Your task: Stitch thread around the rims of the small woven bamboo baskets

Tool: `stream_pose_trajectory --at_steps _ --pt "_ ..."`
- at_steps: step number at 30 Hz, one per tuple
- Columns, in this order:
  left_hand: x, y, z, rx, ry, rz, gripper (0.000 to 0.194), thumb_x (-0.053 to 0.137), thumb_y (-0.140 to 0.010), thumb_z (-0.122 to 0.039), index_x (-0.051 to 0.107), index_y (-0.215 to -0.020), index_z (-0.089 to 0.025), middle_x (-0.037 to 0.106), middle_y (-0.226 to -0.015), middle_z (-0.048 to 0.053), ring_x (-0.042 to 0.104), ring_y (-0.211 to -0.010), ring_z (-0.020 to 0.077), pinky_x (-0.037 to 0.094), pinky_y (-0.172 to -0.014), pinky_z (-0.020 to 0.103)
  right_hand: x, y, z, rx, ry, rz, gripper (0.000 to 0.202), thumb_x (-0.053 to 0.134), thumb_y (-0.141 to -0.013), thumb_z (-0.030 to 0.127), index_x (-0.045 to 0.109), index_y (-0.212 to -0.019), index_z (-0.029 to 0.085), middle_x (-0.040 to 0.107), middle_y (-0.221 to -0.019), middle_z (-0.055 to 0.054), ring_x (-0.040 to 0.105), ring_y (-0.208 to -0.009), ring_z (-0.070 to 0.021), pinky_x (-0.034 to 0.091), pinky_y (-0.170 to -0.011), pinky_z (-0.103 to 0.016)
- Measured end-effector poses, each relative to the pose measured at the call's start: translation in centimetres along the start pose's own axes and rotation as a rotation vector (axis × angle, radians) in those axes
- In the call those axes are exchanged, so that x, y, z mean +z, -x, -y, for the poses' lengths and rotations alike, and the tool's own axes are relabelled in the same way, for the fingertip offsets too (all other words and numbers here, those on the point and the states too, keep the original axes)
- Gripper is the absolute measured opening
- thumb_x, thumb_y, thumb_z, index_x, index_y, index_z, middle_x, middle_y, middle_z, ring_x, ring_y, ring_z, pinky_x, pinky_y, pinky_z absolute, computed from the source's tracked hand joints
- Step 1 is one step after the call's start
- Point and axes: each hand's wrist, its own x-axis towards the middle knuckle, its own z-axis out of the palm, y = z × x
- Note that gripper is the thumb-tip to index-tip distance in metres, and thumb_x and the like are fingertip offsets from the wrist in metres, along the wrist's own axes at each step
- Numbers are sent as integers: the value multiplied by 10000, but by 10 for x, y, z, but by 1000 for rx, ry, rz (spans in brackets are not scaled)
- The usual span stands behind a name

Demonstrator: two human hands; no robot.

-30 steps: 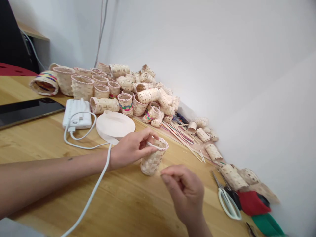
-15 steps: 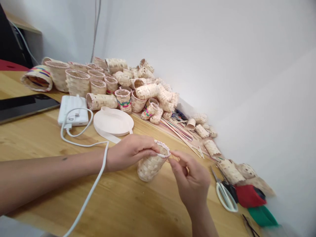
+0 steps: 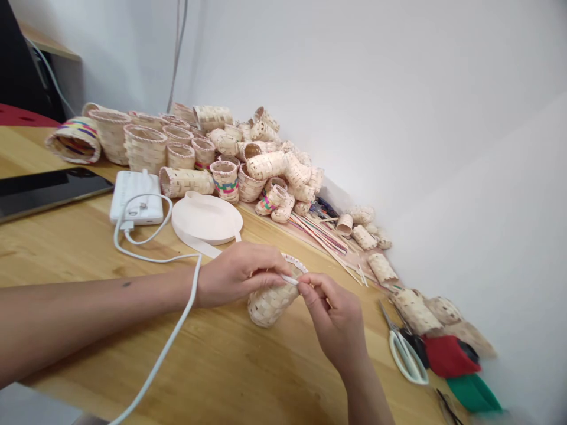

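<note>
I have one woven cup [image 3: 270,304] in front of me, between my two hands. My left hand [image 3: 241,271] is nearly closed, gripping the cup's rim; my right hand [image 3: 336,319] has thumb and forefinger pinched together on the white edging [image 3: 290,280] at its right. The cup leans to the right on the surface [image 3: 212,372], pale and checker-woven, reddish stitches crossing the edging.

One white cable [image 3: 172,339] runs left of the cup, one pair of scissors [image 3: 407,357] lies to its right. Behind-left of it sit one flat white roll [image 3: 208,219], one power bank [image 3: 124,189] and one phone [image 3: 48,190]. Farthest behind it, a heap of other cups [image 3: 266,165] overlaps too much to count, at least three banded in colour.
</note>
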Motion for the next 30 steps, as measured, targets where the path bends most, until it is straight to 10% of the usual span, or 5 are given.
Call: stream_pose_trajectory --at_steps 16,30 --pt "-6 -5 -5 -154 187 43 134 588 -852 -203 707 -853 -141 642 -756 24 558 -682 107 403 -618 177 -7 3 -3 -70 -37 -264 209 524 -921 170 589 -1104 248 696 -834 -2 655 -750 -150 518 -674 -279" --pt "-9 -6 -7 -43 126 128 178 541 -906 -236 692 -871 -147 575 -711 13 522 -680 111 374 -624 186 -10 -4 -7 -298 66 -75 282 544 -869 53 695 -988 259 628 -821 -24 572 -761 -155 446 -654 -290"
